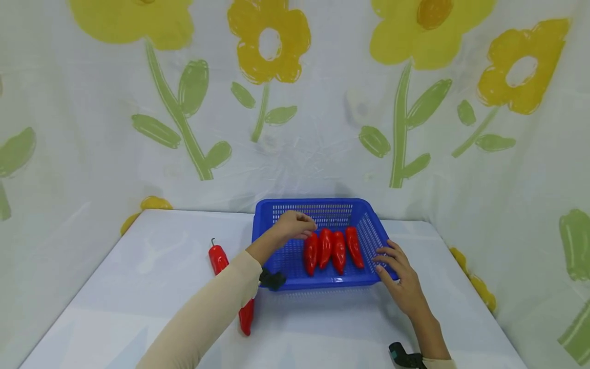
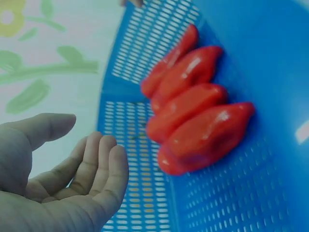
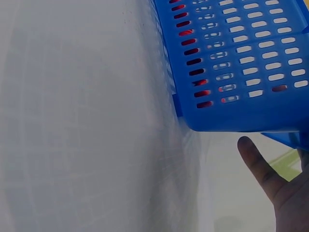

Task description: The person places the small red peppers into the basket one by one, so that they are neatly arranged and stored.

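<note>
Red chili peppers (image 1: 325, 247) lie abreast in a blue basket (image 1: 322, 283); left hand (image 1: 293, 224) cupped, empty; right hand (image 1: 402, 281) spread, perhaps steadying its rim.

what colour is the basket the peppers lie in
Blue; the basket shows best in the head view.

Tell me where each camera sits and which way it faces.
Head: worn on the head, forward and down at the blue basket; left hand, right hand and forearms show.
Left wrist: on that wrist, facing four red peppers inside; left hand shows.
Right wrist: there, facing the basket's outside; right hand partly shows.
Head and left-wrist both show the peppers.
</note>
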`<state>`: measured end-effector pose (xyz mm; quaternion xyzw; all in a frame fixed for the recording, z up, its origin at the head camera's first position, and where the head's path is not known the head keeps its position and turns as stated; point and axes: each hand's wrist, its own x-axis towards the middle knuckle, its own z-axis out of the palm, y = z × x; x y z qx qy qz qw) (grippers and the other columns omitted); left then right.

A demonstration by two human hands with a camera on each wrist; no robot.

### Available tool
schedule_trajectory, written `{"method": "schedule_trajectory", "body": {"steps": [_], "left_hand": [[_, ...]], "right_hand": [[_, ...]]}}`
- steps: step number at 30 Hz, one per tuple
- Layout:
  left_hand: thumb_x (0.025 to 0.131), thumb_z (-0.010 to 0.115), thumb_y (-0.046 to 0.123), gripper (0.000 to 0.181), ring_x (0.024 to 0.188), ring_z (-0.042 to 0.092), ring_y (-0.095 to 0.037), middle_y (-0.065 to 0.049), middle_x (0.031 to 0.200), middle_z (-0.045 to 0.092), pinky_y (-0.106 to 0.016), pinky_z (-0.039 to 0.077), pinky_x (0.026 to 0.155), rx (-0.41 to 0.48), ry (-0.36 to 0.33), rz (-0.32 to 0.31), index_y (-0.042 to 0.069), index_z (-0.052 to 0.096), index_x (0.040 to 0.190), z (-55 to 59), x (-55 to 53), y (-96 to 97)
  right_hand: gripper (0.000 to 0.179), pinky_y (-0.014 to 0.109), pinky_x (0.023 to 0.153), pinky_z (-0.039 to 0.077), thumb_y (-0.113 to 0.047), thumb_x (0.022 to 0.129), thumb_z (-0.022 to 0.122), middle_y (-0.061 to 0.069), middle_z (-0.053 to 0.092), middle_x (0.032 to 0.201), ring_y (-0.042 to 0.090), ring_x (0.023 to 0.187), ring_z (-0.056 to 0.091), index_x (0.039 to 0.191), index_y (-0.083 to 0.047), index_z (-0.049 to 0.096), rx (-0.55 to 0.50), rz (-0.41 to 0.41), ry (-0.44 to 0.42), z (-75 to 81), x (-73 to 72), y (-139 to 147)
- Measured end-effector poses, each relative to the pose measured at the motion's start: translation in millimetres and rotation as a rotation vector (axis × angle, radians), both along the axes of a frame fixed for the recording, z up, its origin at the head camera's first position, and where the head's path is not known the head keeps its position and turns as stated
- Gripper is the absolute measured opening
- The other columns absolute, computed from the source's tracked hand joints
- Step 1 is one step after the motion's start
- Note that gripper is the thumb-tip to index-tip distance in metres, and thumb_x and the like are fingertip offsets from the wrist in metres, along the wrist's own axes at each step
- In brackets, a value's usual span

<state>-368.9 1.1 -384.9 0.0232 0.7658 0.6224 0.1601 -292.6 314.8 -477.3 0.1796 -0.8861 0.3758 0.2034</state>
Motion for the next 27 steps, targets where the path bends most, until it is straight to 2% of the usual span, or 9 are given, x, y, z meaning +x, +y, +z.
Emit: {"method": "schedule_trajectory", "body": {"steps": [4,9,15,21,27], "left_hand": [[0.095,0.068,0.012,0.026,0.106,0.067,-0.035,-0.022,0.117,0.067,-0.042,0.055,0.094,0.068,0.048,-0.001,-0.004,0.067,0.116,2.4,10.2,-7.9],[0.095,0.067,0.012,0.027,0.099,0.069,-0.025,-0.017,0.113,0.068,-0.043,0.054,0.096,0.152,0.092,0.038,-0.004,0.066,0.117,1.7,24.4,-22.1],[0.098,0.066,0.014,0.032,0.101,0.068,-0.024,-0.021,0.117,0.065,-0.045,0.051,0.099,0.285,0.116,0.068,-0.006,0.062,0.123,-4.4,40.3,-42.7],[0.096,0.069,0.023,0.039,0.105,0.067,-0.024,-0.019,0.12,0.064,-0.042,0.051,0.1,0.271,0.187,0.109,0.0,0.062,0.127,-5.2,60.4,-65.9],[0.097,0.068,0.024,0.038,0.107,0.066,-0.024,-0.017,0.121,0.064,-0.038,0.051,0.099,0.263,0.211,0.174,0.003,0.062,0.128,-10.9,76.1,-84.3]], "right_hand": [[0.018,0.072,0.104,0.032,-0.017,0.097,0.065,0.008,0.053,0.142,0.029,0.148,0.025,0.112,-0.011,0.072,0.012,-0.008,-0.006,0.9,2.0,1],[0.018,0.072,0.103,0.033,-0.018,0.097,0.064,0.008,0.051,0.143,0.028,0.148,0.025,0.112,-0.012,0.072,0.017,-0.015,-0.008,4.1,2.1,3],[0.018,0.073,0.104,0.032,-0.017,0.098,0.064,0.009,0.051,0.144,0.029,0.148,0.024,0.113,-0.01,0.072,0.008,-0.009,-0.021,3.8,3.2,3],[0.018,0.072,0.105,0.031,-0.017,0.098,0.064,0.008,0.053,0.142,0.027,0.148,0.024,0.112,-0.009,0.072,-0.01,-0.006,-0.012,0.0,2.4,0],[0.017,0.072,0.104,0.032,-0.016,0.097,0.064,0.008,0.053,0.141,0.029,0.148,0.025,0.111,-0.01,0.072,-0.005,-0.009,-0.002,0.4,1.4,-1]]}}
